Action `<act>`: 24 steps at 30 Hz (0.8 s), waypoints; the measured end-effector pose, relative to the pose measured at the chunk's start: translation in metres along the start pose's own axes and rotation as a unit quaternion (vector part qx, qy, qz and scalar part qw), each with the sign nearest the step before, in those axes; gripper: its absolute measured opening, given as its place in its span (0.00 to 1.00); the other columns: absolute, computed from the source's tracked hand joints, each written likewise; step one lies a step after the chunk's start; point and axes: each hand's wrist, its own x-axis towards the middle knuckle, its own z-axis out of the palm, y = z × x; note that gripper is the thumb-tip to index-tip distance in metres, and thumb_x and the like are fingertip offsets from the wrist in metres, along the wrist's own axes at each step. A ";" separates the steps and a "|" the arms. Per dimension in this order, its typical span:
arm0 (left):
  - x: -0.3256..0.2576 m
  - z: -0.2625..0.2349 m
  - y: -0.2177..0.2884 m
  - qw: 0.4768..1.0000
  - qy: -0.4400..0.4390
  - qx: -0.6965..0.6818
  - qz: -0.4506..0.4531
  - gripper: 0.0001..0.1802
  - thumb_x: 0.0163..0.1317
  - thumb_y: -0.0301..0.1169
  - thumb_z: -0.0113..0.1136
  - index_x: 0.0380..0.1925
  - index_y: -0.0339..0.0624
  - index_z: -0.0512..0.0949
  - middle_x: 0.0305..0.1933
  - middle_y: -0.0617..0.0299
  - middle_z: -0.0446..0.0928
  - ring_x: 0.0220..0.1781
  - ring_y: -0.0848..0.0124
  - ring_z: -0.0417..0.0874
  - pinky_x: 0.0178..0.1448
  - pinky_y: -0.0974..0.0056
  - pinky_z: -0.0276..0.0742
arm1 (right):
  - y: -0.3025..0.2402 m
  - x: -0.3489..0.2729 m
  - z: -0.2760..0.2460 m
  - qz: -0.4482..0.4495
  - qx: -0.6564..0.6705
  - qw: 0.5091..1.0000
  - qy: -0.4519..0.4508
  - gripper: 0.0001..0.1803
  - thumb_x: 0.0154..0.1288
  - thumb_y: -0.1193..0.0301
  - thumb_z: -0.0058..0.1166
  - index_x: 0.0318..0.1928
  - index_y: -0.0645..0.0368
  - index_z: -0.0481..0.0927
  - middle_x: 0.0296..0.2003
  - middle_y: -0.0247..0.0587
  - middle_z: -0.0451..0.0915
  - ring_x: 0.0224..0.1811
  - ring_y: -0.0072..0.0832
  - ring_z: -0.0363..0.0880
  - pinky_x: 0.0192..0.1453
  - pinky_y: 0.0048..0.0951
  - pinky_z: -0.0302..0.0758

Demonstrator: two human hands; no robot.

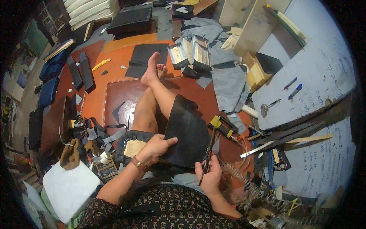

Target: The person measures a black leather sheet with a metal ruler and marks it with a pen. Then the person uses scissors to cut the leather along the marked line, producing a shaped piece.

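A black sheet of fabric or leather-like material point(187, 133) lies across my lap, over one of my outstretched legs. My left hand point(157, 149) pinches its left edge, thumb on top. At its lower right corner, my right hand point(211, 177) grips dark-handled scissors point(208, 153), whose blades point away from me along the sheet's right edge. Whether the blades are apart is too small to tell. Just beyond the scissors rests a yellow and black pneumatic staple gun point(221, 126) with an orange fitting. Beside my left wrist is a black-edged piece with a pale centre point(134, 148).
A coiled air hose point(238, 173) runs close by my right forearm. Fabric scraps point(101, 133) and a white padded board point(70, 187) lie to the left. Grey cloth point(228, 86) spreads at right, beside a white board point(301, 103) holding pens. Dark strips point(87, 72) lie far left.
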 end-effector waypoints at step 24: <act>-0.050 0.039 -0.028 0.992 -0.106 -0.075 0.000 0.23 0.75 0.44 0.63 0.54 0.34 0.82 0.43 0.57 0.87 0.48 0.68 0.89 0.52 0.60 0.86 | 0.020 -0.060 -0.077 0.140 0.182 0.973 -0.015 0.37 0.66 0.74 0.66 0.73 0.64 0.66 0.42 0.30 0.78 0.39 0.17 0.77 0.42 0.21 0.74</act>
